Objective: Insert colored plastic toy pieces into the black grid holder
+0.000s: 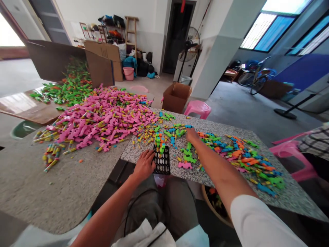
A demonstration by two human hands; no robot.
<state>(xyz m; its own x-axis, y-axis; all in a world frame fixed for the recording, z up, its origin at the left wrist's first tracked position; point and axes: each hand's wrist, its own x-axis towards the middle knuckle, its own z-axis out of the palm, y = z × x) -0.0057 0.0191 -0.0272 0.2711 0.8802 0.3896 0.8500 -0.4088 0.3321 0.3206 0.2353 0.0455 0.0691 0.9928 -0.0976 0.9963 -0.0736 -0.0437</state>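
My left hand (144, 163) lies at the left edge of a black grid tray (166, 168), its fingers gripping that side. Upright green and orange pieces (158, 143) stand at the tray's far end; lower openings look unfilled. Stretched forward to the right, my right hand (192, 134) has its fingers closed at a blue toy car (189, 126). Its fingertips are partly hidden. Green toy cars (189, 159) and a pink toy car (185, 165) lie on the speckled stone table (144, 156) between the tray and my right forearm.
A large heap of pink toy cars (102, 116) covers the table to the left, with green ones (69, 89) behind. Mixed coloured pieces (239, 151) spread to the right. Beyond stand a cardboard box (176, 97) and a pink stool (197, 108). At far right a person's checked sleeve (315, 140) shows.
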